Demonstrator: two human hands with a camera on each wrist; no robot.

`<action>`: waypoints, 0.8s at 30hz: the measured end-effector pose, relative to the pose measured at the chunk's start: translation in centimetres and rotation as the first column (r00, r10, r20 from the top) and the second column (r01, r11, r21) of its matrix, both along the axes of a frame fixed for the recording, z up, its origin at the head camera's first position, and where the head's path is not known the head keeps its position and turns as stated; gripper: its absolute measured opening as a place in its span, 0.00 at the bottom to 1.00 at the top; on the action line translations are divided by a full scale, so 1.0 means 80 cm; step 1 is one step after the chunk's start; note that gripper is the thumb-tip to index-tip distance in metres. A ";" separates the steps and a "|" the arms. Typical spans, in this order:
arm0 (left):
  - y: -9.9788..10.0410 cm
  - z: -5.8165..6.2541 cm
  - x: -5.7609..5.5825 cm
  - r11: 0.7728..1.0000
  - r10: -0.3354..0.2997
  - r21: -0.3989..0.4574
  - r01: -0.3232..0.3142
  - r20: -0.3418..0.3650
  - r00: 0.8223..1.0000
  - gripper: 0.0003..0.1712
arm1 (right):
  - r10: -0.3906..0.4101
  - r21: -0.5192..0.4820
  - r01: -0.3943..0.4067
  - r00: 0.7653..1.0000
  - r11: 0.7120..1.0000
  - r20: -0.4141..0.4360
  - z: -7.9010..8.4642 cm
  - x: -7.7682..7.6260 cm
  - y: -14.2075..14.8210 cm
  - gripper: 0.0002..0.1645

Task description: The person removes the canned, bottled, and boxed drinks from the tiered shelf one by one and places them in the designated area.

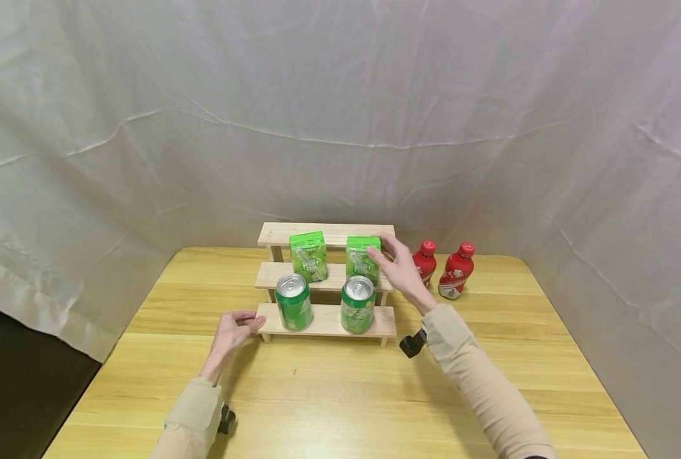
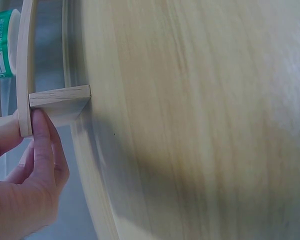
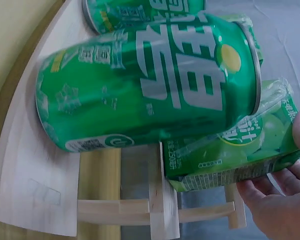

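Note:
A three-step wooden rack [image 1: 326, 323] stands on the table. My left hand [image 1: 235, 331] pinches the left end of its lowest step, thumb above and fingers below, as the left wrist view shows. My right hand [image 1: 400, 266] grips the right-hand green juice carton [image 1: 363, 258], which stands on the middle step. Another green juice carton [image 1: 308, 257] stands to its left on that step. On the lowest step stand two green soda cans, the left can [image 1: 294, 303] and the right can [image 3: 150, 85]; the right one partly covers the gripped carton.
Two red bottles stand on the table right of the rack; the nearer bottle [image 1: 424, 260] is partly behind my right hand, the other bottle [image 1: 456, 271] farther right. The top step [image 1: 329, 232] bears nothing visible. A pale curtain [image 1: 340, 127] surrounds the table [image 1: 340, 395].

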State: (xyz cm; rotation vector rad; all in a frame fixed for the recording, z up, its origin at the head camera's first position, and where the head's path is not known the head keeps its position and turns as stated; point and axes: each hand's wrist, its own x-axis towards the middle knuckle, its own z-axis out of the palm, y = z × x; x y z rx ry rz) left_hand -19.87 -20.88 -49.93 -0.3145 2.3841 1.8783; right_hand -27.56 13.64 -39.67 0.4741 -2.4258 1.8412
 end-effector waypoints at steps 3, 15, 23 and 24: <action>0.000 -0.001 0.000 1.000 -0.001 -0.003 0.001 -0.007 1.000 0.23 | -0.024 -0.021 0.024 1.000 0.999 -0.015 0.000 0.005 -0.001 0.21; -0.002 -0.002 -0.001 1.000 -0.001 0.006 0.001 -0.007 1.000 0.24 | -0.153 -0.104 0.145 0.986 0.984 -0.069 0.003 0.019 0.013 0.24; -0.001 -0.001 -0.001 1.000 0.002 -0.006 -0.002 0.002 1.000 0.24 | -0.186 -0.146 0.169 0.976 0.975 -0.112 0.001 0.030 0.045 0.22; -0.001 -0.002 -0.001 1.000 -0.001 -0.005 0.001 -0.001 1.000 0.24 | -0.196 -0.151 0.177 0.973 0.973 -0.121 0.000 0.031 0.050 0.22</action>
